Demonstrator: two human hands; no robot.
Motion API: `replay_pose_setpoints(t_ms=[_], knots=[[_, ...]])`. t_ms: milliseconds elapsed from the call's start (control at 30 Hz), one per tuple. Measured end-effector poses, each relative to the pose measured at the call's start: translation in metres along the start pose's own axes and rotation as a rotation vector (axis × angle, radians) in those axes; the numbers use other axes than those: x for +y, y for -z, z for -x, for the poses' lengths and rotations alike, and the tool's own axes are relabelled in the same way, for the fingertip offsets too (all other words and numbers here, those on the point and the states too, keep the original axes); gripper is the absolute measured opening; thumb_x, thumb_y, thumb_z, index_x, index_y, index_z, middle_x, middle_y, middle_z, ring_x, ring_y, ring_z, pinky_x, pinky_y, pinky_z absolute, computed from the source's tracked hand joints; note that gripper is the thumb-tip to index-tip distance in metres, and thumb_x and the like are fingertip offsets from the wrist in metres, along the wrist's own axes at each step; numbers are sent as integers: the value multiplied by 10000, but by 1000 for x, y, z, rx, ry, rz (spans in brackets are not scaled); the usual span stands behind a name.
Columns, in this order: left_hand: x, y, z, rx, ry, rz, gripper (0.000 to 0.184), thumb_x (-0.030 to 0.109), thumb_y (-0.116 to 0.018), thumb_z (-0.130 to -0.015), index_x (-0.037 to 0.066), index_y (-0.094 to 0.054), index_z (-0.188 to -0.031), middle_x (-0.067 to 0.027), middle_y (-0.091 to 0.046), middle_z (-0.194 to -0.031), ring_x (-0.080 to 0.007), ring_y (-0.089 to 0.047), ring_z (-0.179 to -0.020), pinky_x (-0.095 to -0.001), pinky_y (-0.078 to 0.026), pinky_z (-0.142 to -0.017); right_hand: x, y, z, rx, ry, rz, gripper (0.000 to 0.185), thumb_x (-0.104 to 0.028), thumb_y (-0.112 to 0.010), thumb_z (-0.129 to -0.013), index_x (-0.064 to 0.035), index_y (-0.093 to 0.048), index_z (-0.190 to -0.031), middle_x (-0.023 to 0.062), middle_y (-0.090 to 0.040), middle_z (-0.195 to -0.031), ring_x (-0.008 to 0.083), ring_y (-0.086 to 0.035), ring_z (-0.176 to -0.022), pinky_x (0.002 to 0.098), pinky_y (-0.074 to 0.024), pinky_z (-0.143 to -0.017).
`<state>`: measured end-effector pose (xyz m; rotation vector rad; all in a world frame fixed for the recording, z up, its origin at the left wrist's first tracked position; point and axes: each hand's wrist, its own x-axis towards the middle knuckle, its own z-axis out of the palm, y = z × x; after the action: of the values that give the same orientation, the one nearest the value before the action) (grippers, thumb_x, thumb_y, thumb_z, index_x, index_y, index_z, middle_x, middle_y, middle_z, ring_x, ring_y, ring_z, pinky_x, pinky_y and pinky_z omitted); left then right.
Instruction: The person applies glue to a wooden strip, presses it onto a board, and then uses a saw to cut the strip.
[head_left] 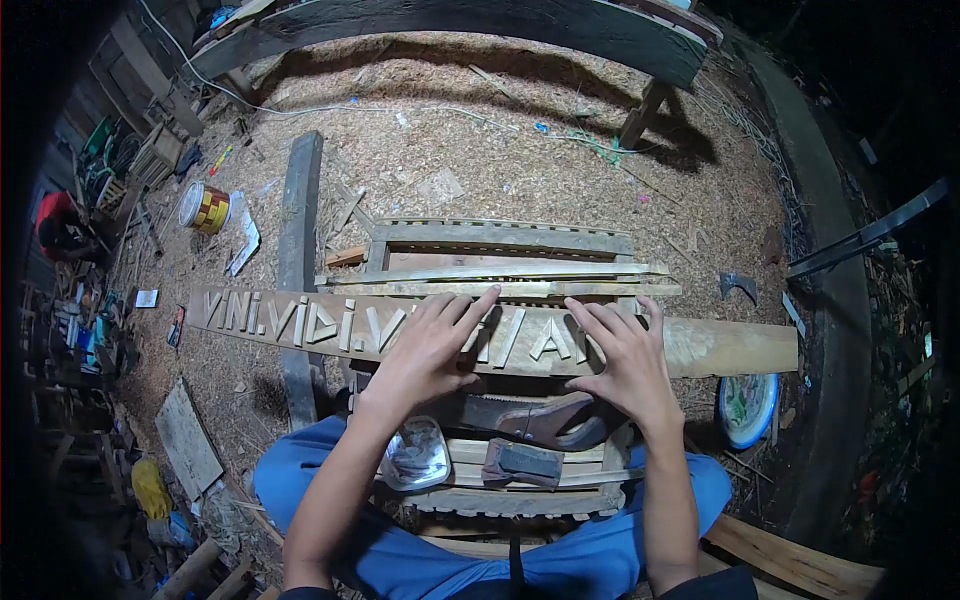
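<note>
A long wooden board [730, 345] lies across a low slatted bench, with raised letters [548, 346] made of thin wood pieces along it. My left hand [425, 345] is over the middle letters, fingers spread, hiding some of them. Over the letters right of centre is my right hand [628, 360], its fingers also apart. Neither hand shows anything held. Beyond the fingers, thin wood strips [420, 275] run parallel to the board. Nearer my body lie a handsaw [545, 420], a clear dish [415, 453] and a dark rectangular block [522, 463].
A thick beam [300, 210] lies on the shaving-covered ground to the left, near a bucket [207, 208]. At the right is a blue-rimmed basin [748, 410]. A large raised timber [460, 25] spans the back. A person in red [58, 225] is far left.
</note>
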<state>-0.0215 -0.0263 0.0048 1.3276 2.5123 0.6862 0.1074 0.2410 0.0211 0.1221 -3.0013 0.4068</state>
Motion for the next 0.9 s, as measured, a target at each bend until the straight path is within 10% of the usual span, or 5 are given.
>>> replay_pose_setpoints(t_ms=[667, 900], knots=[[1, -8, 6, 188, -106, -88, 990, 444, -848, -805, 73, -392, -1601, -182, -517, -1521, -376, -459, -1421, -519, -338, -1221, -9, 12, 5, 9, -31, -100, 1122, -396, -943, -616, -170, -449, -1597, 79, -667, -1360, 264, -571, -1329, 563, -176, -1257], [24, -7, 17, 307, -249, -130, 700, 341, -850, -832, 105, -589, -1436, -128, -578, -1477, -324, -510, -1394, -509, -339, -1222, -46, 5, 35, 3, 275, -88, 486, -212, -832, -812, -135, -694, -1273, 41, -690, -1133, 217, -634, -1162, 439, -413, -1086]])
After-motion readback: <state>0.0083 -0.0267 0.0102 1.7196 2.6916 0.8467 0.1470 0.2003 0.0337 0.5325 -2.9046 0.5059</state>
